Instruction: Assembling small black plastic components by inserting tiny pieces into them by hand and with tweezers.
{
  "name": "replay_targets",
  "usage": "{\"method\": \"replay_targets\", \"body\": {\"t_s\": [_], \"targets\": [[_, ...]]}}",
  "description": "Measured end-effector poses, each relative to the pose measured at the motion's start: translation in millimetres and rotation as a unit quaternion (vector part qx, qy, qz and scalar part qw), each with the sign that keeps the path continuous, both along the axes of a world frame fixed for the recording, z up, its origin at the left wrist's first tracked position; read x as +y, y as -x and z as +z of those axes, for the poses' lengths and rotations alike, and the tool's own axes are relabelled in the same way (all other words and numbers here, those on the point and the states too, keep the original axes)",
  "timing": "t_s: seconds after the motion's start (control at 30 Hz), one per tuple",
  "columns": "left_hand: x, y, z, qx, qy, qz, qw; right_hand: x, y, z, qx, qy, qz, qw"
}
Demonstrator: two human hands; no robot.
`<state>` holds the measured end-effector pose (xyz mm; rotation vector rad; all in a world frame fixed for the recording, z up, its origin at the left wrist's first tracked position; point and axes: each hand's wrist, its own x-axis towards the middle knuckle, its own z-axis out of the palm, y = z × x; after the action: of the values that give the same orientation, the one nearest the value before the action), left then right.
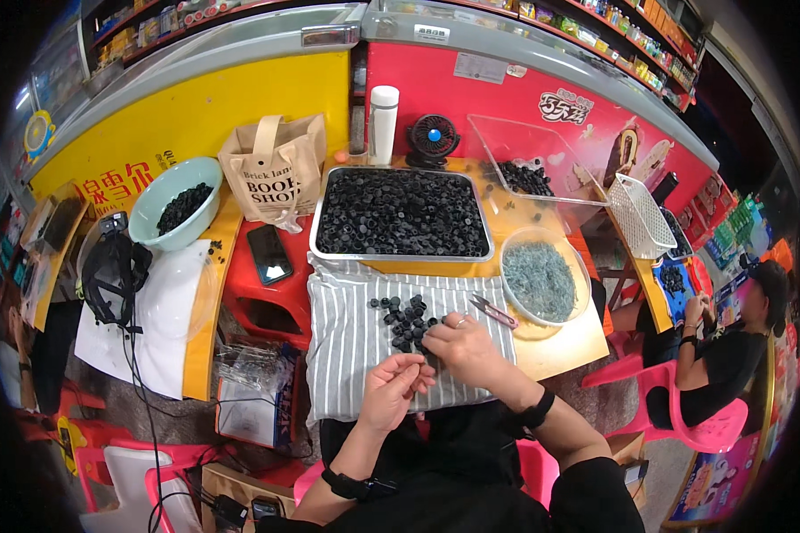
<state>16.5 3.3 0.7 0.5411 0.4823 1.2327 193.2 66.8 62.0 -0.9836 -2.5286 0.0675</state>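
A small pile of black cap-like pieces [405,322] lies on a grey-and-white striped cloth [347,355] in front of me. My left hand [396,391] is just below the pile, thumb and fingers pinched together; whatever they hold is too small to make out. At the pile's right edge, my right hand [464,350] has its fingers bent down and closed, with the tips partly hidden among the black pieces. To the right of that hand lie thread snips [494,311] with pinkish handles. Beyond the cloth stands a metal tray [404,258] full of similar black pieces.
A clear round tub [587,293] of thin grey-blue scraps stands right. Behind it, a clear bin [542,133] sits tilted. Left are a phone [269,253] on a red stool, a paper bag [276,169] and a pale green basin [142,233]. A co-worker [720,346] sits far right.
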Motion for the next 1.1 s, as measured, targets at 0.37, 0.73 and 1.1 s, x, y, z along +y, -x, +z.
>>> {"method": "replay_targets", "body": {"t_s": [0.37,0.73,1.1], "targets": [[-1.0,-4.4,5.7,0.055,0.002,0.024,0.998,-41.9,-4.9,-23.4,0.254,0.055,-0.083,0.962],[-1.9,-0.5,6.1,0.057,0.016,-0.020,0.998,-65.9,11.9,-29.9,0.441,0.185,-0.110,0.872],[-1.8,3.1,6.8,0.060,0.039,0.021,0.997,-57.1,34.0,-3.5,0.197,-0.077,-0.054,0.976]]}}
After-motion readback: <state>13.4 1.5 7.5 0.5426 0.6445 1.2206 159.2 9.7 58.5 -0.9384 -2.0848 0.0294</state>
